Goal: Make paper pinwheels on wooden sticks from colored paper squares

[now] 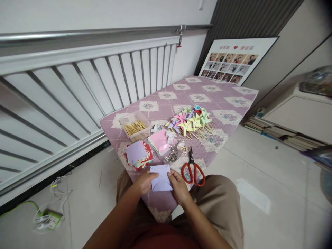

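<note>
A square of purple paper (162, 183) with diagonal lines running in from its corners is held above the near end of the table. My left hand (147, 181) pinches its left edge, thumb on top. On the right edge, my right hand (179, 186) grips it the same way. Just beyond lies a stack of coloured paper squares (137, 154), a purple one uppermost. Scissors with red handles (192, 169) rest to the right of my right hand. Small metal pieces (171, 155) sit in a clear container, beside a small round tub (183, 148) of pale bits.
A plastic box of wooden sticks (136, 126) stands at the left edge. Finished paper pinwheels (192, 121) are heaped farther back. Pink and green paper (162, 140) lies mid-table. A white radiator (116, 76) borders the left side; a green power strip (52, 219) lies on the floor.
</note>
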A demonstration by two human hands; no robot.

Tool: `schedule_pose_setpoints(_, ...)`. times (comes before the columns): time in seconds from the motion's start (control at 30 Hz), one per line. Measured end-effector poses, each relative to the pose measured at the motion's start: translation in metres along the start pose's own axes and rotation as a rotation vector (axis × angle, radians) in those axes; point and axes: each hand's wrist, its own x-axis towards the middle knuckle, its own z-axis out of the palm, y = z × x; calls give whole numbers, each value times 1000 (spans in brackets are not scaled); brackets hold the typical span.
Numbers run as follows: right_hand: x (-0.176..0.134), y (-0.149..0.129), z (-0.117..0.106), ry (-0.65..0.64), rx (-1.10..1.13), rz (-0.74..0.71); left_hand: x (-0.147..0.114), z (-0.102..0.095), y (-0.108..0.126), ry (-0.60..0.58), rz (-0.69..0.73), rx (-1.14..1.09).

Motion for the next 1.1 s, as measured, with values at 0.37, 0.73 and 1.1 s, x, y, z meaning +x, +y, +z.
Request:
schedule_pose_setpoints(0.37,-5,20,-17,239,-267,-290,-11,6,2,115,146,-166)
schedule_pose_setpoints(0.73,-24,14,-2,17,-1099,-841,-12,6,0,62,176,-170)
schedule_pose_setpoints(1.1,-12,16,5,-8,-1254,-965,-6,3,-5,102,230,-148)
